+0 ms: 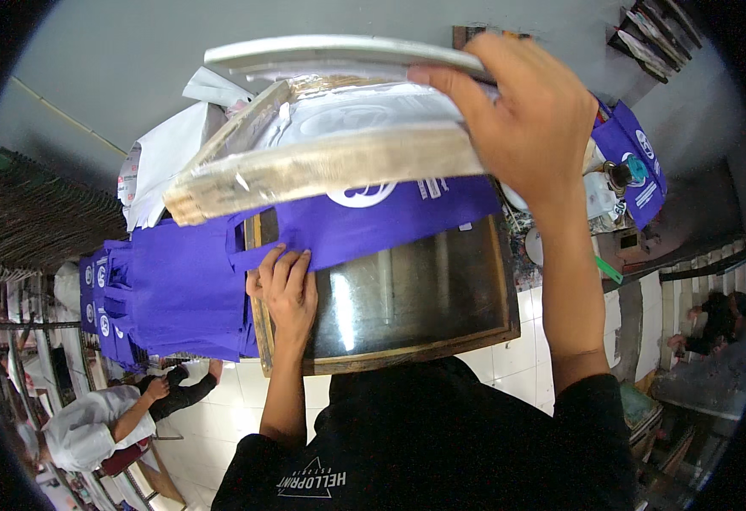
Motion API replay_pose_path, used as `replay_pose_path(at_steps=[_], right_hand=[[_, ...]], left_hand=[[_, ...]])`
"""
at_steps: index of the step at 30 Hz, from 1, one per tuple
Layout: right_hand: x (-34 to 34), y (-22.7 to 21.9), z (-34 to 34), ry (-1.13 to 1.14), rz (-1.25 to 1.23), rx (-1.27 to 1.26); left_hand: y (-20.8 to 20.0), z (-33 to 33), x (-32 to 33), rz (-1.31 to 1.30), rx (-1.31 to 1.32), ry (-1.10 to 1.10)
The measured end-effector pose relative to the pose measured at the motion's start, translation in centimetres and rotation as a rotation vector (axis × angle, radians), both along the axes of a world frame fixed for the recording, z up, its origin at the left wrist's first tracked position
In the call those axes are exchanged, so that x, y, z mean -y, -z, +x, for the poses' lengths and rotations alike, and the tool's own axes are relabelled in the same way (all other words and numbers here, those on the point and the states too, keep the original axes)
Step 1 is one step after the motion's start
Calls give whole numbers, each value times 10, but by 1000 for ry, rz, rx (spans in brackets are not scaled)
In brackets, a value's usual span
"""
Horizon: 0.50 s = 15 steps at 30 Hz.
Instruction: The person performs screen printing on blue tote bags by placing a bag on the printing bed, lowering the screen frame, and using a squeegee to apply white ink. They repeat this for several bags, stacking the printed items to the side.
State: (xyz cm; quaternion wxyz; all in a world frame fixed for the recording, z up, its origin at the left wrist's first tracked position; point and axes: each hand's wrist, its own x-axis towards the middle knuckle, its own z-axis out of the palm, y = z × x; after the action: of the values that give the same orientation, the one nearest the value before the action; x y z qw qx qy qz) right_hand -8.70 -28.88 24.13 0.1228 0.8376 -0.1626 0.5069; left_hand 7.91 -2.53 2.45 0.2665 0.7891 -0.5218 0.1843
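Observation:
My right hand (530, 115), slightly blurred, is closed round the right end of a long, pale squeegee (330, 51). Below the squeegee is a wooden-framed printing screen (322, 169), with white ink smeared over its inner side. Its near rail stands above a purple fabric bag (398, 223) that bears a white print, and the rail hides part of that print. The fingers of my left hand (286, 285) are closed on the bag's near edge by its handle opening. Under the bag lies a dark, glossy glass panel (415, 289) in a wooden frame. My right palm hides the screen's right end.
A pile of purple bags (190, 285) lies to the left, with white sheets (168, 162) behind it. More printed purple bags (637, 162) and ink-stained containers (599, 196) are at the right. A seated person (104, 422) is at lower left, near metal racks (28, 324).

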Motion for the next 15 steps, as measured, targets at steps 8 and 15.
replay_pose_path(at_steps=[8, 15], right_hand=[[8, -73, 32, 226, 513, -194], [49, -89, 52, 81, 178, -64]], left_hand=[[12, 37, 1, 92, -371, -377], [52, 161, -39, 232, -924, -366]])
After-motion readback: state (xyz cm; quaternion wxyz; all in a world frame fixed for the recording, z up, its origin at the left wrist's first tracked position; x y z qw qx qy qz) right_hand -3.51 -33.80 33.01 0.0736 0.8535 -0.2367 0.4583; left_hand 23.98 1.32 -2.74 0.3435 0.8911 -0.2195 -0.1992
